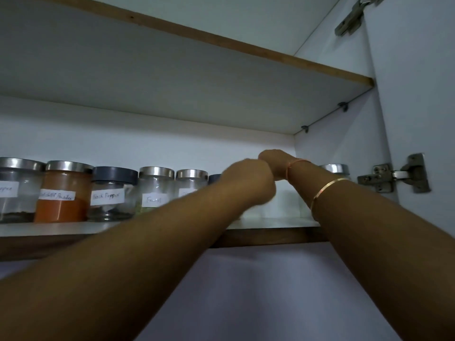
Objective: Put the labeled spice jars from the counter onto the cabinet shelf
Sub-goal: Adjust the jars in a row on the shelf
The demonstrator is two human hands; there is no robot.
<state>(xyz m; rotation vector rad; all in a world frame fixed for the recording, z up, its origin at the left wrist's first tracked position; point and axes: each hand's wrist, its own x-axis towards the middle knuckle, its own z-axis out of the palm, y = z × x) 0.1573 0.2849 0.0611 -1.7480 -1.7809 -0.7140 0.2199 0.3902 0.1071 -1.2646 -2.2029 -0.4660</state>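
Head view is showing the left hand (248,179) and right hand (274,158) reaching over the front edge of the white cabinet shelf (270,221), close together near its right end. Each grip is facing away, so I cannot tell its state. Beyond them, labelled clear glass spice jars (108,193) are standing in a row along the shelf's left half.

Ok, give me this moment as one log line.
left hand: over shelf, grip hidden | right hand: beside it, grip hidden | labelled jars: upright in row on shelf
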